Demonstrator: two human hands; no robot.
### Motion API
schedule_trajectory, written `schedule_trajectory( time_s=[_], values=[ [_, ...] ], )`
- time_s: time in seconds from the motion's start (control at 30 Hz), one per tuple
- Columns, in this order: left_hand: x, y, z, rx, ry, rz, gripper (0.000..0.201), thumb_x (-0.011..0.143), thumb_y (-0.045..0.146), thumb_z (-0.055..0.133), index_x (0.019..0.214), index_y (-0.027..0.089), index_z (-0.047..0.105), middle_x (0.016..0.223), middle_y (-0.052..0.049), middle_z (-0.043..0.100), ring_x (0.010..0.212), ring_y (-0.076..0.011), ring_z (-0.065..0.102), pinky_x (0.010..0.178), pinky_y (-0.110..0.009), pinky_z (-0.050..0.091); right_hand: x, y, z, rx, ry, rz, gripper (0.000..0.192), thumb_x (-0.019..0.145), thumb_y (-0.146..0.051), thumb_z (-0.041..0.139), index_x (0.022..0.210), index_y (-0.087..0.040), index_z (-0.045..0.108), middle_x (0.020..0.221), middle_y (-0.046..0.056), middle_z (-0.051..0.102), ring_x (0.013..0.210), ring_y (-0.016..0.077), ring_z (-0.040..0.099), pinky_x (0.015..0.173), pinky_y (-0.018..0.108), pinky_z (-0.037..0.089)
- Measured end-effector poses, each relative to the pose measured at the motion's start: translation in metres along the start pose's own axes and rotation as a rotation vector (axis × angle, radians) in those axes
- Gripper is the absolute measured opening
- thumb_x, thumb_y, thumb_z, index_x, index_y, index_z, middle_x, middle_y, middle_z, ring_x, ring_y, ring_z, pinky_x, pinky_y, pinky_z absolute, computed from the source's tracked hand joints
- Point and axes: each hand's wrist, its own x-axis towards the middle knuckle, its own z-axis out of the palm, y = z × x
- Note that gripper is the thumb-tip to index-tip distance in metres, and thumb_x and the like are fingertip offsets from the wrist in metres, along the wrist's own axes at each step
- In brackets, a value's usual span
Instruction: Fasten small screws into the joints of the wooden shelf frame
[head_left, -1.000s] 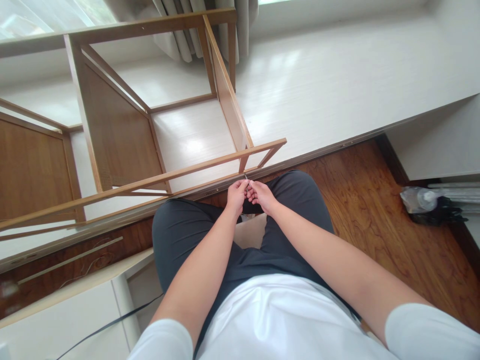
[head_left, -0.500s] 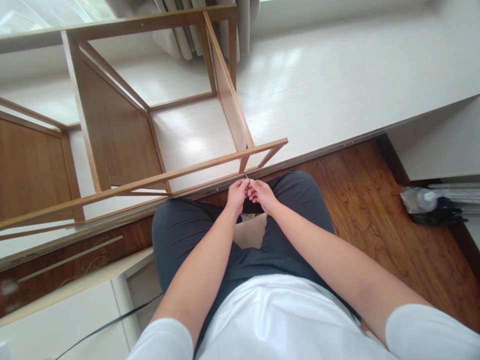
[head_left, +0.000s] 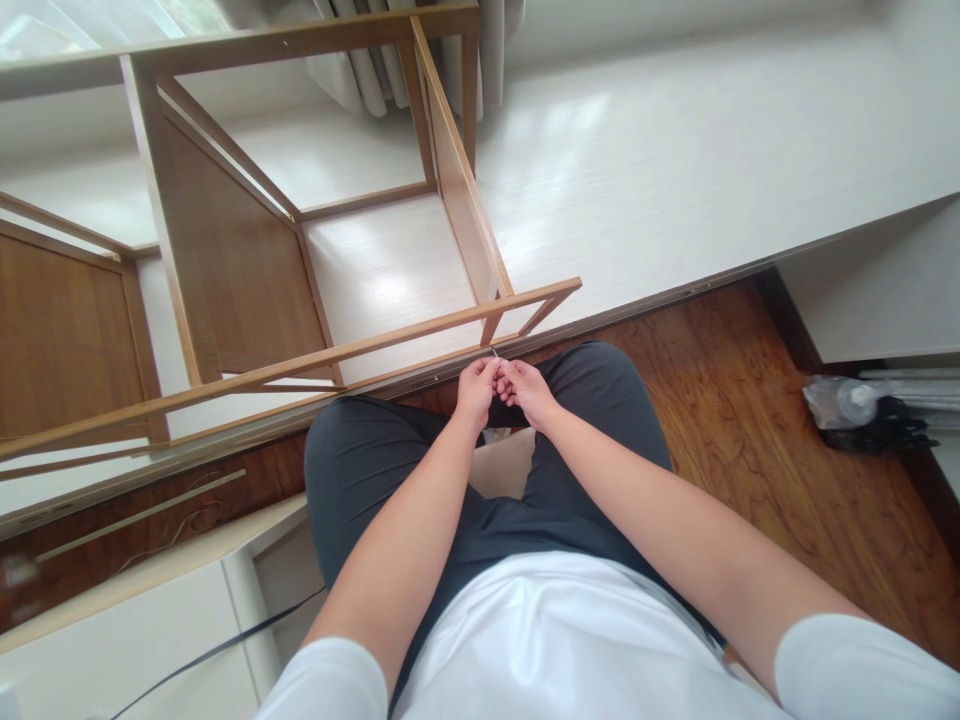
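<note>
Fingertip to fingertip, my left hand (head_left: 475, 392) and my right hand (head_left: 526, 390) meet above the gap between my knees. Both are closed in a pinch. A thin, pale, pin-like piece (head_left: 495, 353) pokes up from between the fingertips; it is too small to name, and its lower end is hidden by the fingers. Just beyond the hands runs the front rail of a wooden shelf frame (head_left: 390, 343), which lies on a white surface (head_left: 675, 150). The hands look apart from that rail.
Wooden panels (head_left: 232, 240) divide the frame at the left. Grey curtains (head_left: 367, 65) hang behind it. Plastic bags (head_left: 862, 410) lie on the wood floor (head_left: 735, 400) at the right. A white cabinet (head_left: 135, 640) with a dark cord (head_left: 217, 650) stands at the lower left.
The hands keep nearly the same pose, pinched together. The thin piece sticks up at a slightly different angle, and the whole view has shifted a little.
</note>
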Motion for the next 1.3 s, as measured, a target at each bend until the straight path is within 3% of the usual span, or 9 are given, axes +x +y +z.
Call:
schedule_trajectory(
  time_s=[0.23,0.43,0.7,0.83,0.97,1.1,1.3],
  values=[
    [0.001,0.001,0.000,0.033,0.038,0.005,0.027,0.069,0.037,0.079,0.078,0.014,0.068,0.060,0.003,0.056,0.048,-0.0057,0.043,0.046,-0.020,0.031,-0.001,0.001,-0.001,-0.099,0.042,-0.008,0.042,0.090,-0.060,0.063,0.083,-0.019,0.059,0.057,-0.003,0.059,0.046,0.0083,0.050,0.040,0.018,0.033],
    [0.002,0.002,0.001,0.021,0.050,0.002,0.028,0.067,0.037,0.081,0.077,0.014,0.069,0.058,0.004,0.054,0.048,-0.0058,0.041,0.045,-0.020,0.029,-0.004,0.002,0.000,-0.195,0.075,-0.091,0.027,0.097,-0.043,0.056,0.085,-0.019,0.060,0.056,-0.003,0.059,0.047,0.0092,0.052,0.042,0.018,0.035],
    [0.004,0.000,0.000,0.021,0.053,-0.008,0.033,0.067,0.042,0.084,0.080,0.014,0.069,0.057,0.004,0.053,0.048,-0.0063,0.042,0.047,-0.021,0.033,0.000,-0.006,0.000,0.022,0.028,0.180,0.021,0.100,-0.031,0.045,0.086,-0.019,0.056,0.058,-0.004,0.059,0.045,0.0093,0.051,0.044,0.020,0.038],
    [0.003,0.000,0.001,0.020,0.060,0.006,0.031,0.068,0.039,0.084,0.077,0.014,0.068,0.054,0.006,0.048,0.048,-0.0062,0.040,0.047,-0.020,0.030,0.000,0.002,0.000,-0.214,0.110,0.023,0.019,0.094,-0.041,0.057,0.092,-0.022,0.052,0.058,-0.006,0.059,0.047,0.0107,0.052,0.044,0.020,0.036],
    [0.002,0.001,0.001,0.001,0.053,-0.002,0.028,0.070,0.036,0.083,0.077,0.014,0.067,0.054,0.006,0.048,0.049,-0.0061,0.040,0.047,-0.020,0.029,0.001,0.012,-0.003,-0.375,0.144,-0.123,0.028,0.089,-0.047,0.063,0.097,-0.024,0.049,0.060,-0.007,0.060,0.053,0.0128,0.056,0.051,0.022,0.043],
    [0.002,0.003,0.002,-0.001,0.065,-0.019,0.028,0.070,0.035,0.084,0.077,0.014,0.067,0.054,0.006,0.048,0.049,-0.0057,0.039,0.047,-0.019,0.028,0.002,0.015,-0.007,-0.433,0.174,-0.137,0.027,0.086,-0.046,0.064,0.095,-0.024,0.052,0.064,-0.006,0.062,0.055,0.0137,0.057,0.054,0.025,0.046],
    [0.003,0.003,0.001,0.000,0.063,-0.017,0.029,0.069,0.036,0.084,0.077,0.014,0.068,0.055,0.005,0.050,0.049,-0.0058,0.040,0.047,-0.019,0.029,-0.002,0.006,-0.002,-0.406,0.101,-0.116,0.019,0.089,-0.038,0.061,0.082,-0.021,0.061,0.059,-0.003,0.060,0.051,0.0118,0.054,0.049,0.022,0.042]
  ],
)
